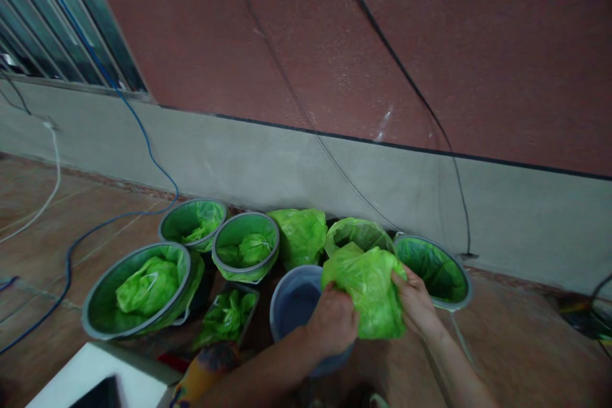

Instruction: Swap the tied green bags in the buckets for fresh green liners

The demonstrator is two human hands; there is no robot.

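Bag, from the head camera: the green bag [370,296] is up between the two hands, just right of the blue-grey bucket [277,309] and partly over its rim.
Bag's lie: it slants from upper left to lower right, one corner hanging down toward the person (its long axis is hard to tell, the plastic being so crumpled).
Left hand: the left hand [335,320] is closed in a fist, fingers clamped on the bag's left side.
Right hand: the right hand [415,296] has its thumb and fingers clamped on the right edge.
Behind the bag: an open green liner [356,229] stands near the wall [296,162].
Right side: a lined bin [467,296].
Left side: a large tub [88,315] holds a bundle [150,287].
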